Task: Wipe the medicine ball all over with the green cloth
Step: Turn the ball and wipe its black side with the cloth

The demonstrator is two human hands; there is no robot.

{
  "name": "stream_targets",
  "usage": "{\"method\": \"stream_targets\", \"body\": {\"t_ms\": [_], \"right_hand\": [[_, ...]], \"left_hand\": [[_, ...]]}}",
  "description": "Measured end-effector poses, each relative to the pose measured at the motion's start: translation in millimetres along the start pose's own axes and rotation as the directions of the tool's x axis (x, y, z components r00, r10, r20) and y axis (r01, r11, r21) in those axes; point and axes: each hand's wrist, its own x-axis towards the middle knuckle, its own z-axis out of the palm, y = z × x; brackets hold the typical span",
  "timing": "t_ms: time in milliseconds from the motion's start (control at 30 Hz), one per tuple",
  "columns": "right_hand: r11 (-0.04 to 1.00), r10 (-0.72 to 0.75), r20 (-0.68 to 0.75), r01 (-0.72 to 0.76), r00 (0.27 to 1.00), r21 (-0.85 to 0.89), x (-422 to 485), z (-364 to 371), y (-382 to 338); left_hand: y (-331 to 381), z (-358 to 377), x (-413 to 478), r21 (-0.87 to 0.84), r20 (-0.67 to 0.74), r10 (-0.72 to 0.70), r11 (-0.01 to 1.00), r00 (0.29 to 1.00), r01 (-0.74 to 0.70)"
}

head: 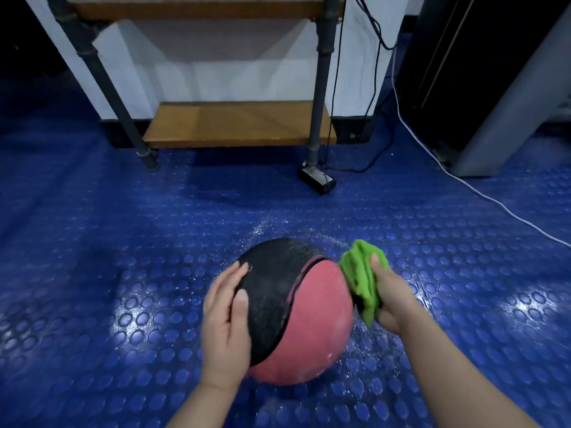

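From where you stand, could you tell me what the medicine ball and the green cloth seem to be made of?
The medicine ball looks like matte rubber, its surface pebbled. The green cloth looks like fuzzy fabric, perhaps microfibre, crumpling softly.

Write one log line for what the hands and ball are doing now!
left hand: flat on ball | right hand: holds cloth against ball's right side | floor: droplets
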Motion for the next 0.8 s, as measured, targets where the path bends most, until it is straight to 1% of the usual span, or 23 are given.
{"method": "stream_targets", "body": {"t_ms": [33, 67, 100, 167, 233, 267, 333, 400, 500, 567, 633, 700, 767, 800], "right_hand": [[0.988, 0.022, -0.004, -0.022, 1.000, 0.151, -0.1, -5.7, 2.1], [0.971, 0.034, 0.001, -0.034, 0.999, 0.238, -0.4, -8.9, 2.3], [0.955, 0.039, 0.024, -0.044, 0.999, 0.294, -1.7, -7.7, 3.1], [0.962, 0.067, 0.024, -0.071, 0.997, 0.265, -7.5, 5.9, 8.1], [0.986, 0.070, 0.012, -0.071, 0.997, 0.150, -13.3, 26.6, 20.8], [0.994, 0.057, 0.015, -0.058, 0.998, 0.098, -17.4, 37.4, 25.7], [0.998, 0.004, 0.024, -0.005, 1.000, 0.061, -23.2, 55.4, 30.8], [0.998, -0.059, 0.001, 0.059, 0.998, 0.037, -27.3, 63.8, 32.7], [0.991, -0.136, -0.052, 0.137, 0.989, 0.007, -37.1, 59.8, 35.3], [0.977, -0.213, -0.093, 0.211, 0.973, -0.029, -45.2, 52.2, 30.8], [0.954, -0.298, -0.105, 0.292, 0.949, -0.070, -50.5, 44.1, 21.4], [0.930, -0.364, -0.109, 0.353, 0.925, -0.105, -53.1, 37.4, 11.9], [0.907, -0.414, -0.110, 0.398, 0.904, -0.140, -54.1, 33.5, 6.4], [0.897, -0.431, -0.108, 0.413, 0.896, -0.156, -54.4, 32.9, 4.8]], "left_hand": [[-2.8, -8.5, 6.8, -0.102, -0.016, -0.089, 0.991, 0.996, 0.087], [-4.0, -15.5, 14.9, -0.199, -0.023, -0.200, 0.961, 0.980, 0.192], [-5.3, -21.0, 22.9, -0.259, -0.013, -0.311, 0.919, 0.950, 0.297], [-9.0, -27.7, 34.2, -0.272, 0.101, -0.477, 0.831, 0.873, 0.486], [-14.4, -32.1, 39.9, -0.263, 0.222, -0.555, 0.758, 0.802, 0.597], [-17.8, -34.1, 42.3, -0.265, 0.253, -0.569, 0.737, 0.782, 0.622], [-21.6, -36.7, 43.8, -0.286, 0.265, -0.569, 0.724, 0.778, 0.627], [-23.9, -36.7, 39.5, -0.336, 0.241, -0.572, 0.709, 0.784, 0.621], [-22.3, -29.6, 26.7, -0.412, 0.237, -0.543, 0.695, 0.806, 0.589], [-18.3, -20.6, 18.7, -0.451, 0.239, -0.508, 0.697, 0.828, 0.558], [-16.8, -9.1, 15.9, -0.486, 0.257, -0.482, 0.685, 0.837, 0.544], [-16.0, 2.1, 17.0, -0.485, 0.293, -0.462, 0.682, 0.837, 0.547], [-16.9, 10.1, 20.8, -0.436, 0.326, -0.455, 0.706, 0.829, 0.558], [-20.0, 12.7, 23.9, -0.404, 0.357, -0.460, 0.709, 0.813, 0.579]]}}
